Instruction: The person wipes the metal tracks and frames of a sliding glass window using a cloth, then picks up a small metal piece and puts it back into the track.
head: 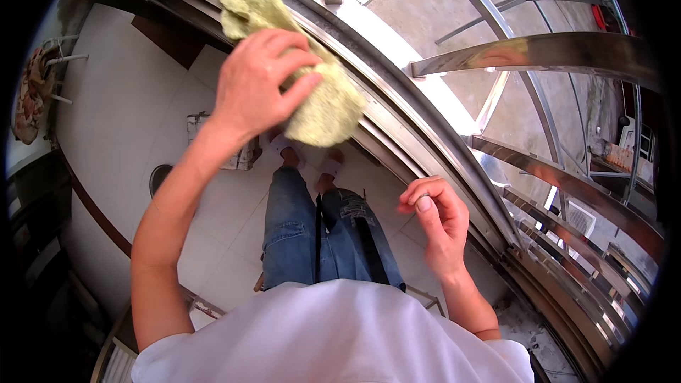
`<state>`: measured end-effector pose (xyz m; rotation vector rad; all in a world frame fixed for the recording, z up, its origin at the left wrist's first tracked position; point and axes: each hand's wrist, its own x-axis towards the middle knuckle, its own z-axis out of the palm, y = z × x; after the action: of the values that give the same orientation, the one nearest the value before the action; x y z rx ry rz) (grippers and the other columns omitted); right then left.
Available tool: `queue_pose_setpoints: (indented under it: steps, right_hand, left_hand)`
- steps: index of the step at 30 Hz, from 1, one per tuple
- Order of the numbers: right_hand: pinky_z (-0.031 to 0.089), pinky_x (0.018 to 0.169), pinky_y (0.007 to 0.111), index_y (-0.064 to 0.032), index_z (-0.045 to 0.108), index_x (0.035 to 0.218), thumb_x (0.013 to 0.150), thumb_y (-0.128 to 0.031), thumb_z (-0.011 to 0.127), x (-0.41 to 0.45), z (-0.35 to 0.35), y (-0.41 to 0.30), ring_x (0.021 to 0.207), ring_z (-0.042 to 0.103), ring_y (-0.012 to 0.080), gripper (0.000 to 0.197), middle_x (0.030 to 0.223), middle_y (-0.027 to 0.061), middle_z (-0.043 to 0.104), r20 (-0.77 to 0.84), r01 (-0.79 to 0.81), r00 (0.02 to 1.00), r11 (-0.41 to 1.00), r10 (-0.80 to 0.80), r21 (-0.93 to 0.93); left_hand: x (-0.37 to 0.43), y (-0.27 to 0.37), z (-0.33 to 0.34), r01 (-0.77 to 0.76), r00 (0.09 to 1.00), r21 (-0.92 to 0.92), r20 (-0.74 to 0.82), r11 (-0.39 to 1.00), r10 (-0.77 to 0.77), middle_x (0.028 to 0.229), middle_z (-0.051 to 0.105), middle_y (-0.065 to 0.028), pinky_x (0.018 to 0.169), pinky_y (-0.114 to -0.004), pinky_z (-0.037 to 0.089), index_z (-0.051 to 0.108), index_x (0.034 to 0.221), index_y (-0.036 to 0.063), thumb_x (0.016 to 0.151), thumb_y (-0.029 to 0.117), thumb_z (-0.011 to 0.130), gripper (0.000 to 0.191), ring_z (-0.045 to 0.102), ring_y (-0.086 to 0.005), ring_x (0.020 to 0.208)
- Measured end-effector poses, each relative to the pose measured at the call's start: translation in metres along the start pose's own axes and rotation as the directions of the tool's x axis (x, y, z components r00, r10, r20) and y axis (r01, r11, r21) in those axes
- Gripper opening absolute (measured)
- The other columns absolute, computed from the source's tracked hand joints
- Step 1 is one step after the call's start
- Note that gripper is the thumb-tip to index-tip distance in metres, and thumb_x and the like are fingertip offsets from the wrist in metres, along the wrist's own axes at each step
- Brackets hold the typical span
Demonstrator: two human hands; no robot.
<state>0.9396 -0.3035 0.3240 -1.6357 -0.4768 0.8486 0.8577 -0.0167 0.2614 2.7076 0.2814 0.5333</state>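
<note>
My left hand (260, 82) grips a fuzzy yellow-green cloth (327, 109), palm down, with the thumb and fingers spread over it. The cloth lies along the metal window track (391, 117); its far end flops beyond my knuckles towards the upper left. My right hand (440, 223) is beside the same track, lower and to the right. Its fingers are curled and the thumb tip presses on the index finger. A tiny greyish spot shows at that thumb tip, too small to identify.
Stainless steel guard bars (511, 53) curve outward past the window sill (420, 80). Beyond them an outdoor air-conditioner unit (580, 218) stands lower down. Below me are a tiled floor (223, 223), a worn box-like object (242, 157) near my feet and a round dark object (159, 178).
</note>
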Motion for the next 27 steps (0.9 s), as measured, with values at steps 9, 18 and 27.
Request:
queue_pose_setpoints:
  steps: [9, 18, 27]
  right_hand:
    - [0.049, 0.066, 0.033, -0.0058, 0.069, 0.101, 0.081, 0.005, 0.066, 0.068, 0.015, -0.003, 0.079, 0.06, 0.0232, 0.024, 0.086, 0.0089, 0.058, 0.115, 0.342, 0.924, 0.651, -0.365, -0.678]
    - [0.05, 0.068, 0.038, -0.0033, 0.063, 0.09, 0.073, 0.001, 0.069, 0.107, 0.039, 0.009, 0.078, 0.061, 0.0284, 0.018, 0.09, 0.0098, 0.06, 0.275, 0.45, 0.856, 0.37, -0.438, -0.813]
    - [0.05, 0.061, 0.035, -0.0042, 0.065, 0.089, 0.077, 0.004, 0.07, 0.111, 0.048, -0.004, 0.071, 0.063, 0.0266, 0.015, 0.084, 0.0086, 0.062, 0.288, 0.405, 0.882, 0.288, -0.373, -0.868]
  left_hand:
    - [0.015, -0.129, -0.025, 0.001, 0.989, 0.059, -0.144, 0.998, 0.008, 0.101, 0.063, -0.0069, 0.088, -0.038, 0.044, 0.061, 0.092, 0.0038, 0.089, 0.022, 0.054, 0.019, 0.058, -0.0274, 0.099]
    - [0.012, -0.144, 0.005, -0.019, 0.925, 0.137, -0.373, 0.99, 0.069, 0.097, 0.064, -0.0115, 0.082, -0.038, 0.037, 0.057, 0.082, 0.0044, 0.09, 0.037, 0.028, 0.045, 0.055, -0.0283, 0.089]
    - [0.021, -0.132, 0.006, -0.041, 0.864, 0.087, -0.496, 0.995, 0.079, 0.076, 0.057, -0.0129, 0.079, -0.041, 0.037, 0.053, 0.069, 0.0058, 0.086, 0.034, 0.035, 0.038, 0.053, -0.0317, 0.076]
